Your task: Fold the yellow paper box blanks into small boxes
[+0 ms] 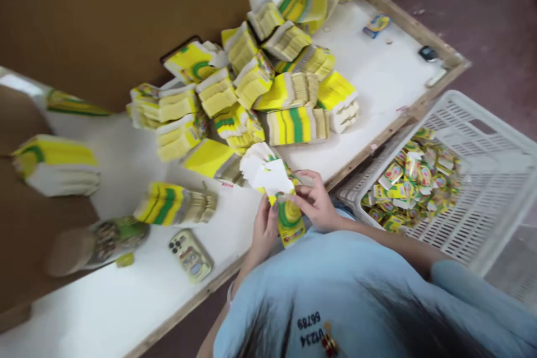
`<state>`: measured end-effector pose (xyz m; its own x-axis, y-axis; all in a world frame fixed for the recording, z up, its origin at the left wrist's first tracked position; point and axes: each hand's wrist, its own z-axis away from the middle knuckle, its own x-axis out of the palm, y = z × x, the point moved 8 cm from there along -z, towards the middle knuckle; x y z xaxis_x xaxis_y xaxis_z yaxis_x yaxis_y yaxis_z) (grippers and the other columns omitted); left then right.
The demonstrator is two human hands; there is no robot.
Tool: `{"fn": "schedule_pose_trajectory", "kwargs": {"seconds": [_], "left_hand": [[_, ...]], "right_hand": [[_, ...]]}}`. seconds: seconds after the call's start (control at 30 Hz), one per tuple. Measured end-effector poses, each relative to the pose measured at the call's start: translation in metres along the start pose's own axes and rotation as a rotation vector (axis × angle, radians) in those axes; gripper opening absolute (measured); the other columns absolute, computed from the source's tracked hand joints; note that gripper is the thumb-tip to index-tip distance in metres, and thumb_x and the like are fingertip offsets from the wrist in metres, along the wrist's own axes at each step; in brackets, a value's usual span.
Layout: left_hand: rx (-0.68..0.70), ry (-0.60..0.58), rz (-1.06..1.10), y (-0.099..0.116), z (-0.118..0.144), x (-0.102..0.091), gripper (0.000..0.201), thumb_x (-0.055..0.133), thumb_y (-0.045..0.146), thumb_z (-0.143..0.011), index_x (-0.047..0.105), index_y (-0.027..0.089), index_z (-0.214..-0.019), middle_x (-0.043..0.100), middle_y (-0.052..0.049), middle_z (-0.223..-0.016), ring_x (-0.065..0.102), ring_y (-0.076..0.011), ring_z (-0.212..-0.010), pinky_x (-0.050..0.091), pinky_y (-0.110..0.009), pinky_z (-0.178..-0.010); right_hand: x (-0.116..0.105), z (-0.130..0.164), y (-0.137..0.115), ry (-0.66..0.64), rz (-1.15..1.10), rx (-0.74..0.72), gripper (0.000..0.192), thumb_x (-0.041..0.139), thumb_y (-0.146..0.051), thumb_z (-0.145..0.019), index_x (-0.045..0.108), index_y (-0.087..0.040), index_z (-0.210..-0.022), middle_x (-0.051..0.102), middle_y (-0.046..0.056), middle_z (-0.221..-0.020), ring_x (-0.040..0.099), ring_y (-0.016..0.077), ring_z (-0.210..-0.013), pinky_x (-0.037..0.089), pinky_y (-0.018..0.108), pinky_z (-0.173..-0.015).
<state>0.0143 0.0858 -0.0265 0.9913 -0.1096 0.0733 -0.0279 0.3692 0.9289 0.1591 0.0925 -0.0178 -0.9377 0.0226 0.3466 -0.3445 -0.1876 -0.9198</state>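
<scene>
My left hand (263, 230) and my right hand (315, 201) meet at the table's near edge, both gripping one yellow-and-green printed carton (289, 222). Just above my fingers sits a fanned stack of flat white-backed carton blanks (265, 169); I cannot tell whether a hand holds it too. Beyond it a big heap of bundled yellow-green blanks (260, 89) covers the middle of the white table (138, 291).
A white slatted plastic crate (482, 179) at my right holds several small folded cartons (409, 184). A phone in a yellow case (191, 255) and a round tin (113, 238) lie at the left. A brown cardboard wall (104, 17) stands behind. Separate bundles (56, 163) lie left.
</scene>
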Motion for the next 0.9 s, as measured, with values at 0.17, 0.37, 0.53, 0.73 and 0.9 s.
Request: {"fn": "schedule_pose_trajectory", "kwargs": {"seconds": [0.17, 0.37, 0.53, 0.73, 0.9], "left_hand": [[-0.138, -0.187, 0.180, -0.006, 0.011, 0.008, 0.067, 0.071, 0.062, -0.086, 0.062, 0.019, -0.137, 0.077, -0.012, -0.115, 0.074, -0.0245, -0.103, 0.059, -0.035, -0.091], [0.100, -0.029, -0.032, 0.006, 0.004, 0.004, 0.062, 0.063, 0.058, -0.093, 0.056, 0.018, -0.139, 0.076, -0.009, -0.102, 0.069, -0.0159, -0.080, 0.056, -0.026, -0.073], [0.226, 0.055, -0.263, 0.004, 0.000, 0.005, 0.057, 0.053, 0.051, -0.100, 0.051, 0.016, -0.144, 0.070, -0.003, -0.082, 0.060, -0.0136, -0.066, 0.051, -0.025, -0.065], [0.249, 0.029, -0.288, 0.001, 0.006, 0.006, 0.053, 0.061, 0.046, -0.097, 0.054, 0.016, -0.140, 0.069, -0.002, -0.082, 0.059, -0.0140, -0.066, 0.051, -0.027, -0.067], [0.035, 0.051, 0.098, -0.007, 0.008, 0.007, 0.052, 0.074, 0.054, -0.086, 0.065, 0.016, -0.120, 0.073, -0.003, -0.080, 0.064, -0.0144, -0.070, 0.054, -0.027, -0.071]], "right_hand": [[-0.005, 0.010, 0.010, 0.004, 0.060, 0.060, 0.056, 0.068, -0.053, -0.092, 0.036, -0.030, -0.132, 0.077, 0.000, -0.089, 0.072, 0.0147, -0.072, 0.058, 0.027, -0.068], [0.000, 0.010, 0.000, 0.027, 0.110, 0.008, 0.053, 0.064, -0.053, -0.095, 0.036, -0.030, -0.134, 0.076, 0.000, -0.083, 0.070, 0.0153, -0.066, 0.054, 0.025, -0.059], [-0.003, 0.006, 0.001, 0.104, 0.038, 0.021, 0.056, 0.068, -0.050, -0.093, 0.034, -0.030, -0.132, 0.075, -0.002, -0.079, 0.072, 0.0158, -0.066, 0.054, 0.025, -0.058], [-0.008, 0.011, 0.000, 0.105, 0.033, 0.028, 0.054, 0.069, -0.050, -0.093, 0.036, -0.029, -0.130, 0.075, -0.001, -0.079, 0.075, 0.0183, -0.073, 0.057, 0.027, -0.059], [-0.011, 0.012, -0.003, 0.120, 0.050, -0.024, 0.052, 0.072, -0.045, -0.091, 0.037, -0.030, -0.127, 0.076, -0.002, -0.081, 0.075, 0.0164, -0.070, 0.058, 0.026, -0.061]]}}
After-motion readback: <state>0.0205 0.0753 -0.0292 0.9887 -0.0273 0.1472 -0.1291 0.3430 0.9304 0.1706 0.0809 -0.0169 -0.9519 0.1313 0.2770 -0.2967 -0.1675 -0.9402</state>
